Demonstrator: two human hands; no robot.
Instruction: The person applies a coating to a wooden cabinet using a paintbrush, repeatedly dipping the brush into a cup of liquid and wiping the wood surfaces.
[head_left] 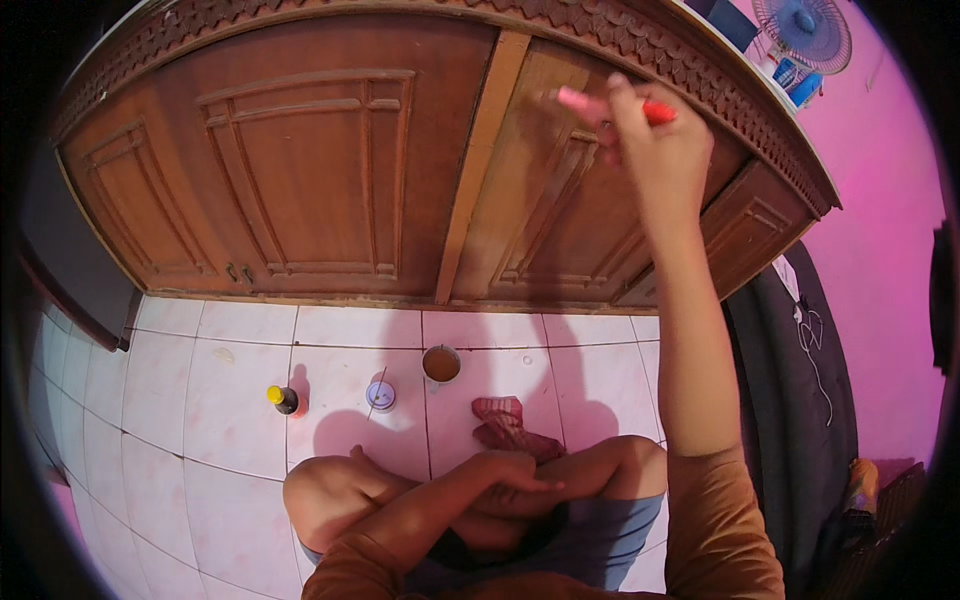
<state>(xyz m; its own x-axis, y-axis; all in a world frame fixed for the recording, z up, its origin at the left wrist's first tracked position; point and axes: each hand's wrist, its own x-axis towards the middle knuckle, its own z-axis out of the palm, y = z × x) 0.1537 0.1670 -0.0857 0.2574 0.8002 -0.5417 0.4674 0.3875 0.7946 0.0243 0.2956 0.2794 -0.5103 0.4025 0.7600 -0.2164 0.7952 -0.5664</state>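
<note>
My right hand (665, 140) is raised against the wooden cabinet (310, 180), its fingers closed around a slim red paintbrush (658, 112). The paintbrush's tip is blurred and points left, at the upper part of the right-hand door (545, 190). Down by my crossed legs, my left hand (515, 470) rests with its fingers stretched out and nothing in it. On the tiles ahead of my legs stands a cup (441, 364) of brown liquid. A crumpled red-and-white cloth (510, 425) lies close to my left hand.
Left of the cup are a small round lid or tin (380, 396) and a dark bottle with a yellow cap (283, 399). A dark mattress (790, 400) with a white cable (815, 350) lies at the right. A blue fan (805, 32) stands at the top right.
</note>
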